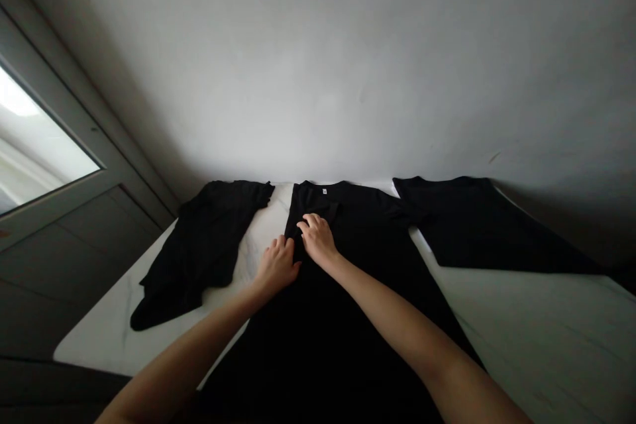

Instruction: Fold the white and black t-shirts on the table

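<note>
A black T-shirt [348, 278] lies spread on a white table [521, 318], collar towards the wall, with a small white label at the neck. My left hand [276, 266] rests at the shirt's left edge, fingers curled on the cloth. My right hand [317, 237] sits just beside it, below the collar, its fingers bent and pressed on the folded-in fabric. Both hands touch the shirt close together.
A crumpled black garment [199, 252] lies at the table's left. Another black garment [477, 225] lies flat at the right, near the wall. A grey wall rises behind the table. A window and panelled frame [44, 159] stand at the left.
</note>
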{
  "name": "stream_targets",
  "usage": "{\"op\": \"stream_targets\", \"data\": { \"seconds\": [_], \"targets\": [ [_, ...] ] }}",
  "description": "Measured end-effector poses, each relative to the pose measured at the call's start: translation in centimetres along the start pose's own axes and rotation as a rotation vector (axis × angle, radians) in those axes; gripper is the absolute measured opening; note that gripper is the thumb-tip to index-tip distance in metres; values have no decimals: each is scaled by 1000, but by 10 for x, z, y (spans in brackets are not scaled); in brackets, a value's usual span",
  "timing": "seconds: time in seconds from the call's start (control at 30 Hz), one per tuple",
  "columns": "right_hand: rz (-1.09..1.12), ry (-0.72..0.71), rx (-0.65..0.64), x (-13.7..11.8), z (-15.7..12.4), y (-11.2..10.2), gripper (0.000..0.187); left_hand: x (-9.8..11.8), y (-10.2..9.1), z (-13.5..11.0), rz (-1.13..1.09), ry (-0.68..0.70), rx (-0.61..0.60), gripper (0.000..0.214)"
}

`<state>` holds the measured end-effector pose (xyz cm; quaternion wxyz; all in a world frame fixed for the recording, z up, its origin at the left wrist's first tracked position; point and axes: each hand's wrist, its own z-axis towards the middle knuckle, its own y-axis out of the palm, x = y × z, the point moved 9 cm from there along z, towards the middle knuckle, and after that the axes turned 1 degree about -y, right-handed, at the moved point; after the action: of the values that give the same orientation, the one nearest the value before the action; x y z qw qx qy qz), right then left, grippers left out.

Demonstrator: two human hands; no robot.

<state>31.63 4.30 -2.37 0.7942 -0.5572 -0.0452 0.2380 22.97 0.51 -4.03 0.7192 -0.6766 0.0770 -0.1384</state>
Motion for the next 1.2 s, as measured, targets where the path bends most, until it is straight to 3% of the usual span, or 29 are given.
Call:
{"op": "stream_targets", "data": {
  "seconds": [0.2, 0.4, 0.57, 0.77, 0.83, 0.93, 1.0, 1.07, 1.2],
  "targets": [
    [-40, -244, -150, -30, -26, 9, 26, -3, -2, -33, 86, -136, -29, 28],
    [-110, -391, -148, -52, -43, 15, 23, -1, -8, -54, 112, -169, -39, 25],
    [-165, -261, -161, -40, -43, 15, 28, -3, -18, -79, 102, -219, -83, 30],
    [-134, -14, -148, -25, -45, 10, 23, -32, -6, -148, 100, -300, -181, 21],
    [-118, 87, -142, -24, -55, 8, 17, -42, 1, -174, 63, -318, -159, 22],
    [-88, 148, -159, -30, -76, 8, 31, -52, 6, -204, -22, -340, -84, 24],
    [-29, 44, -182, -43, -88, 12, 41, -56, 6, -217, -78, -363, -53, 22],
    [69, -158, -229, -62, -97, 18, 46, -55, 3, -223, -133, -374, -35, 18],
    [218, -480, -374, -95, -115, 28, 46, -32, -18, -215, -241, -267, 20, 9]
  ]
}}
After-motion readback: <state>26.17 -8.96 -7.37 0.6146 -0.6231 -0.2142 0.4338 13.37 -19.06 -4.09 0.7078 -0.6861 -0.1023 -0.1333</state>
